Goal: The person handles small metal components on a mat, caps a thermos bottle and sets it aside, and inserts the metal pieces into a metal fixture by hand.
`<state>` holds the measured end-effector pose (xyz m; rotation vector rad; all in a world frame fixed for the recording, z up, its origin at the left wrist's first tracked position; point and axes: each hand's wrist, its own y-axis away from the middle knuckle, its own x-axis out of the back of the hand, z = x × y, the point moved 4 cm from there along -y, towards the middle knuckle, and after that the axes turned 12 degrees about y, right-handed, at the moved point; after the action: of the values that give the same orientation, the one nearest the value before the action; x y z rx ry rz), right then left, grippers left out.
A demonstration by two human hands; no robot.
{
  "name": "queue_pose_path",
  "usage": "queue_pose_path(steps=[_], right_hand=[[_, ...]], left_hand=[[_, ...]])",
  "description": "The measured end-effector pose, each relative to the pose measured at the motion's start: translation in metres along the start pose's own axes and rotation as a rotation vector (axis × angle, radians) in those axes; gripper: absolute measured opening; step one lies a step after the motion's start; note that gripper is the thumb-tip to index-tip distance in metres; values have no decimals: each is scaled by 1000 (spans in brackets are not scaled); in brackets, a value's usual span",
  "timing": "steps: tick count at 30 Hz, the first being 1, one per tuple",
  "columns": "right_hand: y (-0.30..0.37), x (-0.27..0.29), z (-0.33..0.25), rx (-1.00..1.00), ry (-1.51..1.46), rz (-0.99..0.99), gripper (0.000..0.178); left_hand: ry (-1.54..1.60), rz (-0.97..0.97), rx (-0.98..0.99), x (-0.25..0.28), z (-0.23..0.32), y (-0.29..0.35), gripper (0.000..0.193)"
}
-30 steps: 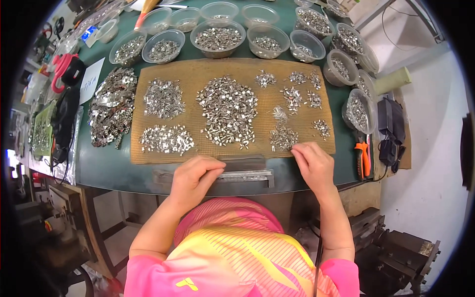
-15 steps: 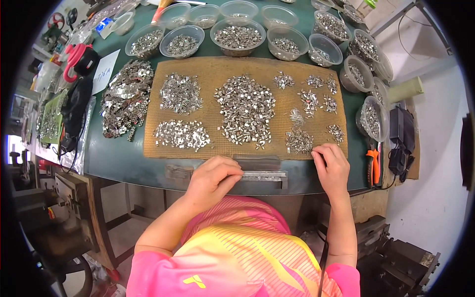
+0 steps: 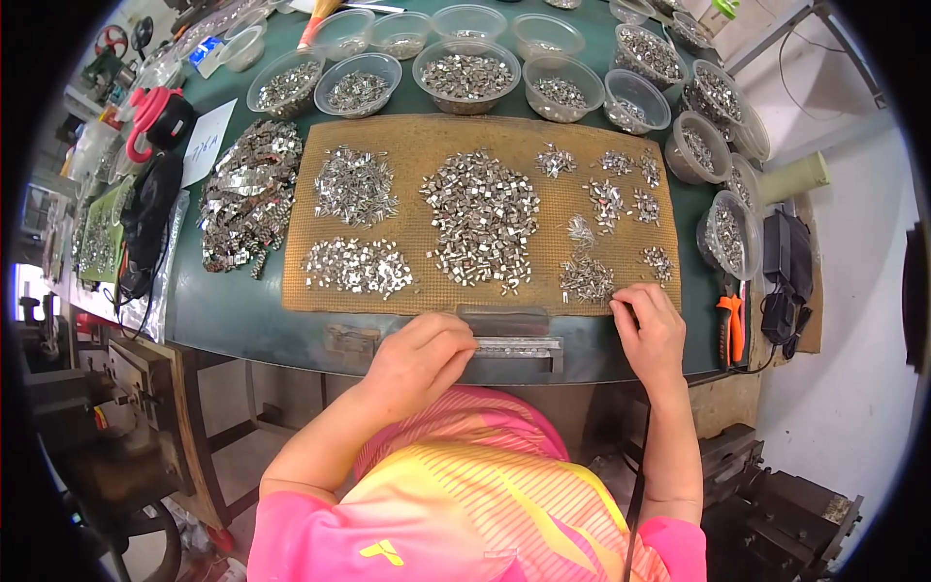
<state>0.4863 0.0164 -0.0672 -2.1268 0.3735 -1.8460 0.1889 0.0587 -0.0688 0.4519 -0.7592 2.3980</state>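
Note:
My left hand (image 3: 419, 355) is closed, thumb against fingertips, at the left end of a narrow metal rail fixture (image 3: 519, 347) by the table's front edge. Whatever lies between those fingertips is hidden. My right hand (image 3: 652, 332) pinches at the near right edge of a pile of thin metal pins (image 3: 586, 278); I cannot make out what is in its fingertips. These pins lie on a brown textured mat (image 3: 407, 184). Also on it are a large heap of small metal links (image 3: 481, 218), a pile of pins (image 3: 355, 184) and flat bright pieces (image 3: 359, 267).
Plastic bowls of metal parts (image 3: 465, 78) line the mat's back and right. A heap of linked metal bands (image 3: 250, 194) lies left. Orange-handled pliers (image 3: 730, 325) and a black power adapter (image 3: 784, 257) sit at the right edge. A red-and-black container (image 3: 160, 121) stands far left.
My left hand has shifted very slightly, its fingers still at the rail. My right hand keeps its place by the pins. The whole view has dropped a few pixels.

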Motion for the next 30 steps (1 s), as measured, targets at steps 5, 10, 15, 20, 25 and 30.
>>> queue_pose_path(steps=[5,10,15,20,25,30], right_hand=[[1,2,8,-228,-253,-147,11],[0,5,4,-237,-352,-109,12],[-2,7,-9,-151,-505,-182,14],[-5,9,-41,13,-539,-270,12],[-9,8,-71,305,-418,-112,14],[-3,-1,-86,323,-433,-136,14]], left_hand=[[-130,3,-93,-5,11,-3,21],[-46,-26,-24,-1,6,-4,22],[-27,-48,-26,0,4,-2,22],[-10,-8,-15,2,-3,10,28],[11,39,7,-4,-9,16,29],[14,78,-1,-5,-12,20,29]])
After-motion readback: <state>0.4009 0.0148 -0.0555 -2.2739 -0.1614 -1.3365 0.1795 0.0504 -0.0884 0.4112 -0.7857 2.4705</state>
